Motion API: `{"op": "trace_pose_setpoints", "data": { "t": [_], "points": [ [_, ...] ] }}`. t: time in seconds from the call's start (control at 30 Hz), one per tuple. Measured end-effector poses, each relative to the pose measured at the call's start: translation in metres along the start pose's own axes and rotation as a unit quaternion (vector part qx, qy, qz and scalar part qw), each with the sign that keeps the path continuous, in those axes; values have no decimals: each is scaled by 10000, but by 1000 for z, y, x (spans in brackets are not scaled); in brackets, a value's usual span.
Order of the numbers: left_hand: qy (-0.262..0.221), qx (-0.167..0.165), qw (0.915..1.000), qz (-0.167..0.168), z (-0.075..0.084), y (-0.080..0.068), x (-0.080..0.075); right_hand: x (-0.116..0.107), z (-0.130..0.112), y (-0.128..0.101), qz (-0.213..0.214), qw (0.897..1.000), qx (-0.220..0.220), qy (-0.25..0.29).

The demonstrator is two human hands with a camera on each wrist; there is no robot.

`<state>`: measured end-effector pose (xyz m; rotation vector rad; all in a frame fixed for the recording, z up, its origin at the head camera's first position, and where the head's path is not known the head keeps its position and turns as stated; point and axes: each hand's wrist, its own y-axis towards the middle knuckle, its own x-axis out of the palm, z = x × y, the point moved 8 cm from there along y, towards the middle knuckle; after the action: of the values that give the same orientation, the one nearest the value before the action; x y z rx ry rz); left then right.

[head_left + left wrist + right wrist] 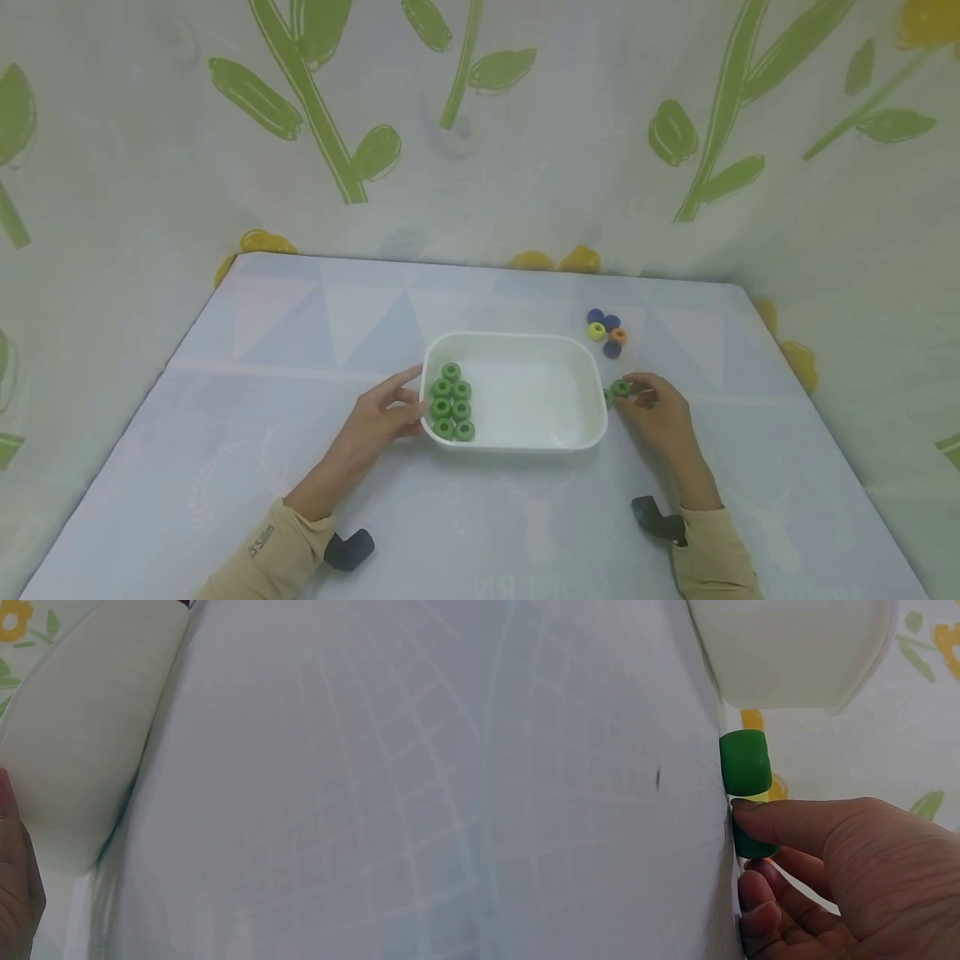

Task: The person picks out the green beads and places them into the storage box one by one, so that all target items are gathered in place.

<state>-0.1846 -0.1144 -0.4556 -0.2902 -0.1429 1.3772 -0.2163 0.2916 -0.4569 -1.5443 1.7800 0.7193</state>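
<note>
Closest to the right wrist camera, the right hand (840, 877) has its fingers curled round a green bead (751, 841), pinching it against the tablecloth (592, 787); a second green bead (745, 762) lies just beside it, between the hand and the white tub (795, 652). In the head view both beads sit just off the tub's right end. They look like small, stiff plastic or foam rings with smooth sides, probably very light and prone to rolling, so a pinch across the flat faces or round the rim seems the surest hold.

Inside the tub, at its left end, seven more green rings (451, 401) lie packed flat. The tub is glossy, round-cornered, thin-walled. The left hand (382, 417) rests its relaxed fingers against the tub's left wall, gripping nothing. Beyond the tub's far right corner sits a small cluster of blue, yellow and orange beads (607, 332).
</note>
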Motion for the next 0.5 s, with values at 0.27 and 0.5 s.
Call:
{"op": "trace_pose_setpoints", "data": {
  "t": [0.27,0.5],
  "points": [
    [6,-21,10000,16,1,0,-1,0,0,-1,41,9999,143,19],
    [-31,0,10000,-31,1,0,1,-1,1,-2,161,9998,21,80]
  ]
}}
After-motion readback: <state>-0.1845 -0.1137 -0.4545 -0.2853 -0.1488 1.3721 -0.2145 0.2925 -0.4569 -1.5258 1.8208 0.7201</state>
